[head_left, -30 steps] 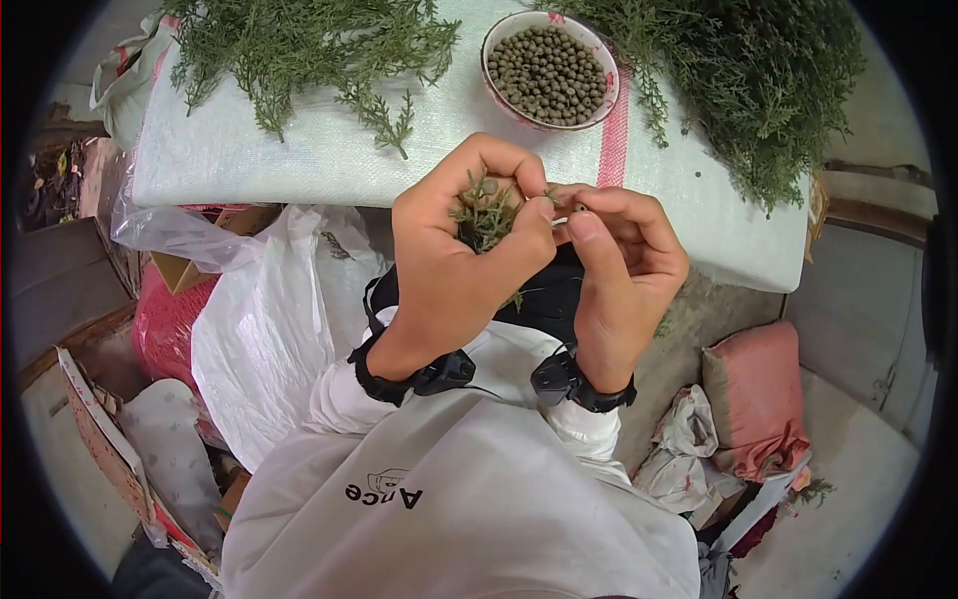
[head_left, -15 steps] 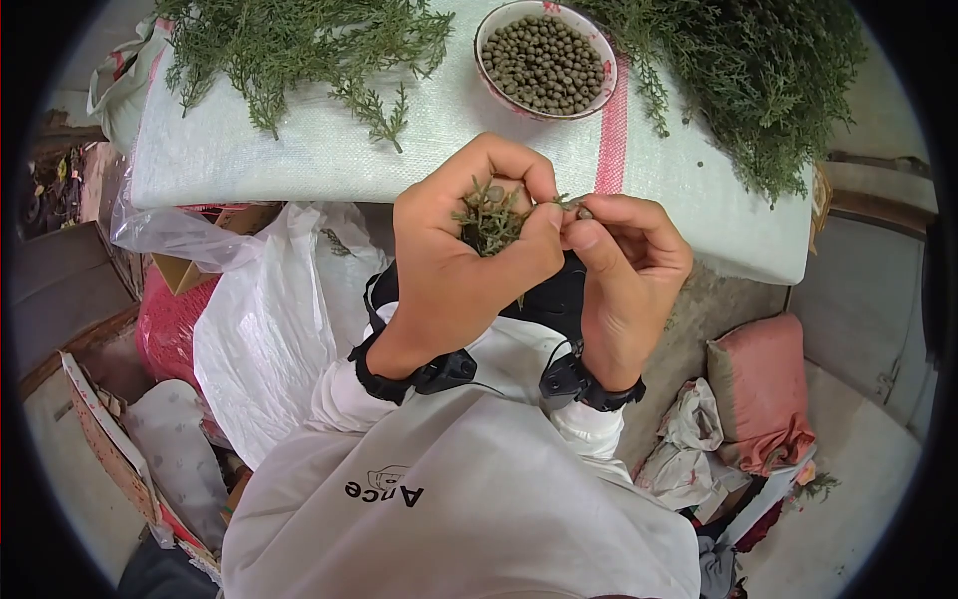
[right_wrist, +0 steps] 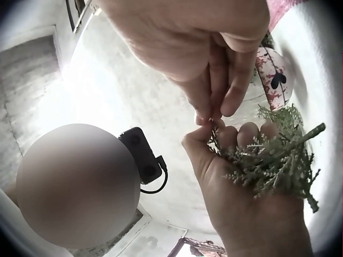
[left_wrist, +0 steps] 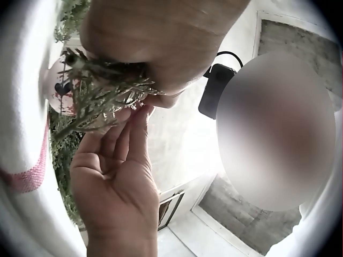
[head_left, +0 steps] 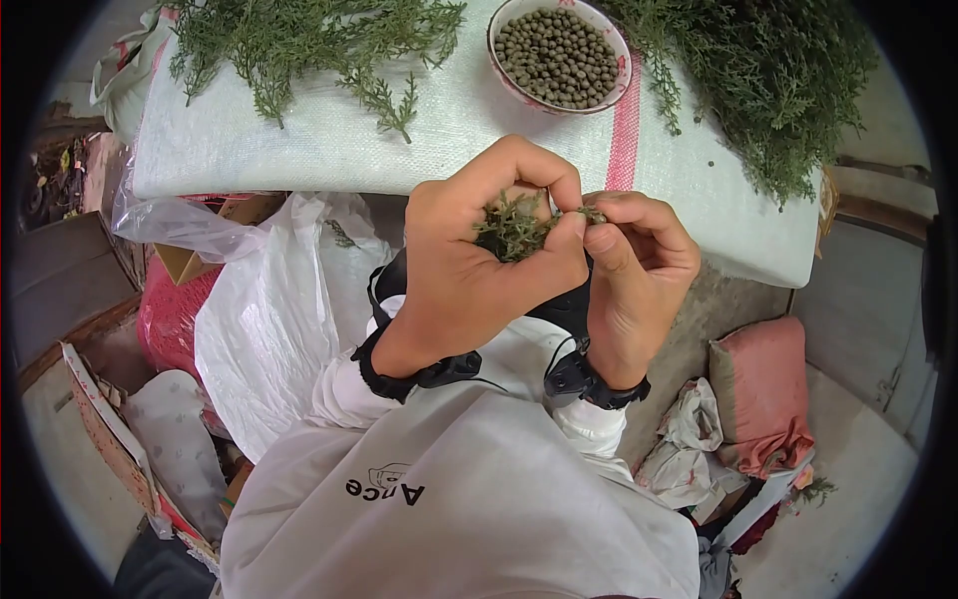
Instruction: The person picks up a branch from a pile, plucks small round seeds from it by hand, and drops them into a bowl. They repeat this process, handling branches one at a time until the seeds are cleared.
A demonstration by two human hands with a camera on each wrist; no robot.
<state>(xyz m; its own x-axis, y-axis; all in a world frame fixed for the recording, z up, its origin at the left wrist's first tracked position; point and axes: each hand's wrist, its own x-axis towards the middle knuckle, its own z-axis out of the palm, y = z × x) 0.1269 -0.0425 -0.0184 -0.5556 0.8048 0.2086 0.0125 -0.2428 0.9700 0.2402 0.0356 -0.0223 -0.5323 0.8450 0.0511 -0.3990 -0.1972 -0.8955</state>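
The left hand curls round a green sprig, its thumb and forefinger pinching one end. Fingertip to fingertip with it, the right hand pinches a small piece at the sprig's tip; what lies between its fingers is mostly hidden. In the right wrist view the sprig spreads across the left palm, its cut stem sticking out. The left wrist view has the right hand below the sprig. Beyond the hands stands a bowl of small round green-brown cones.
Leafy branches lie at the back left of the white woven cover, and a bigger heap at the back right. White plastic hangs below at left. A pink cushion lies low on the right.
Both hands have shifted slightly right in the head view, still together. The round cone seen at the right fingertips is now largely covered, and the sprig in the left hand has turned a little.
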